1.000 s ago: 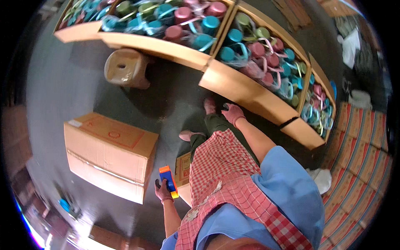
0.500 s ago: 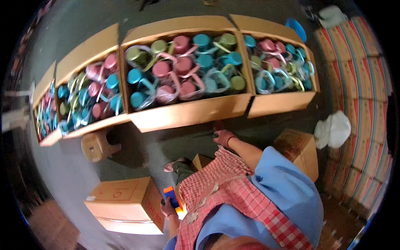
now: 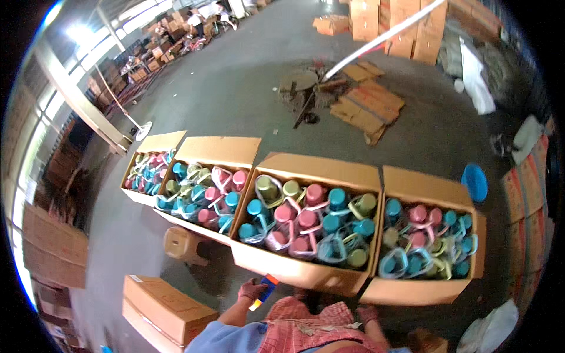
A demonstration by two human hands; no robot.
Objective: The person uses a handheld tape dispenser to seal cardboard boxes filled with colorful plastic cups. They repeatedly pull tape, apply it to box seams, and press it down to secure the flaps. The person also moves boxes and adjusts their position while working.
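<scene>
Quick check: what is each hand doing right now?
Left hand: closed around a blue and orange handheld tool.
Right hand: low by the checked apron, holding nothing visible; grip cannot be told.

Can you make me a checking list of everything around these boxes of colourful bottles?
Surface: grey concrete floor.
Job's things: four open cardboard boxes in a row, full of pink, blue and green bottles.
Clutter: small stool, closed carton, flattened cardboard, blue stool.
Hands: left hand holds an orange and blue tool; right hand empty, near the box front.
Cables: nothing seen.
Surroundings: stacked cartons, bright windows.
</scene>
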